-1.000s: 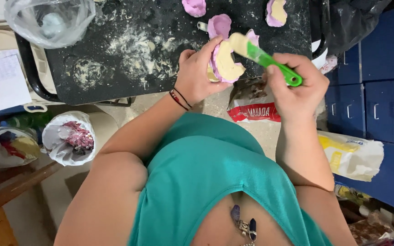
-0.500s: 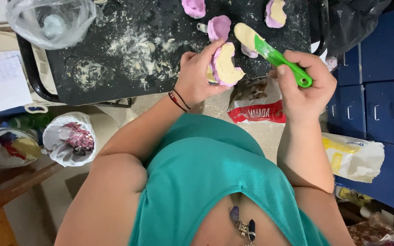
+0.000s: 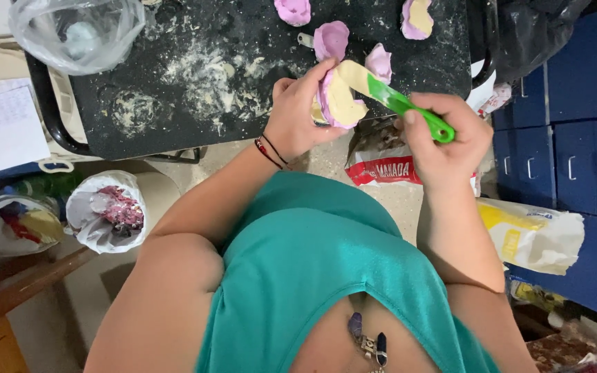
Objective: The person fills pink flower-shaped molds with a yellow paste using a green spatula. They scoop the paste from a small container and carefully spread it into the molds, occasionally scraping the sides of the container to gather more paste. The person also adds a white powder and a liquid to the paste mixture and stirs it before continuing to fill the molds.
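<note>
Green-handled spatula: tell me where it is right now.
The green-handled spatula is in the right hand, its pale blade on the purple mould in the left hand.

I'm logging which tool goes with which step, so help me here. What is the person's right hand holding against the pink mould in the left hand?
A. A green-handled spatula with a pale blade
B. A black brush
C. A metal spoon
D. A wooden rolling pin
A: the right hand grips a green-handled spatula, its pale blade lying on the cream filling in the pink mould that the left hand holds over the black tray.
</note>
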